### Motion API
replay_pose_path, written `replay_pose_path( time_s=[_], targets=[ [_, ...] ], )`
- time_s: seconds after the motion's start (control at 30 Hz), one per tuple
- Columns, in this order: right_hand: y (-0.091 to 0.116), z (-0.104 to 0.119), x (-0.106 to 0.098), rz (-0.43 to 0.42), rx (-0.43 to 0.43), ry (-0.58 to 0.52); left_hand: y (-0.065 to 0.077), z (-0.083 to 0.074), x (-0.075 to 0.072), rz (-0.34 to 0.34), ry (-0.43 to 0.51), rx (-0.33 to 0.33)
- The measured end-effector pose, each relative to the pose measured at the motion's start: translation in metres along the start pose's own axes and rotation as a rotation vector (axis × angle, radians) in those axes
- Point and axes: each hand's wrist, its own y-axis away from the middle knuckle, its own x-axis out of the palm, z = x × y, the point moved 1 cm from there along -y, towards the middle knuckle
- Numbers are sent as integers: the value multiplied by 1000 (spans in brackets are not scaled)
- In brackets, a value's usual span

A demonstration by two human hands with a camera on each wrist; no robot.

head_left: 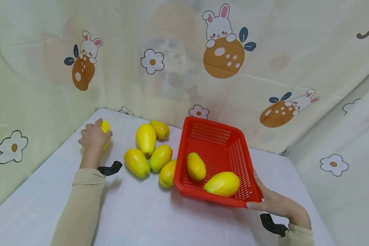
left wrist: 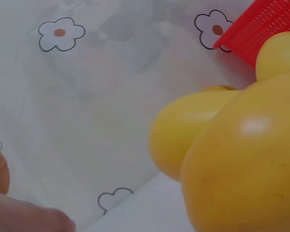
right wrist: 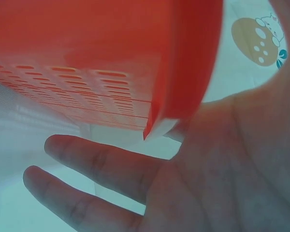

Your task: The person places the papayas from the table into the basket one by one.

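Note:
At the far left of the table, my left hand [head_left: 95, 135] grips a yellow papaya [head_left: 105, 126], its fingers spread over the fruit and hiding much of it. My right hand [head_left: 275, 201] holds the red plastic basket [head_left: 215, 197] at its front right corner, thumb on the rim and fingers along the outer side. In the right wrist view, two fingers [right wrist: 104, 164] stretch out below the basket's slotted wall [right wrist: 77, 92]. Inside the basket lie two papayas, one upright-looking [head_left: 196, 167] and one on its side [head_left: 222, 184].
Several loose papayas [head_left: 146, 139] lie grouped between my left hand and the basket, one [head_left: 167, 174] right at the basket's left wall. A patterned curtain [head_left: 178, 85] rises behind the white tabletop [head_left: 135, 212]. Close-up papayas [left wrist: 246, 159] fill the right of the left wrist view.

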Motion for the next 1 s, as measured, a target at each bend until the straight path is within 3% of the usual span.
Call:
replay_pose_path(
  time_s=[0.67,1.0],
  targets=[
    [2,1,-1,14,26,2,5,5,-9,171,120,-73],
    [2,2,-2,20,68,1,2,9,-7,188,122,-7]
  ],
)
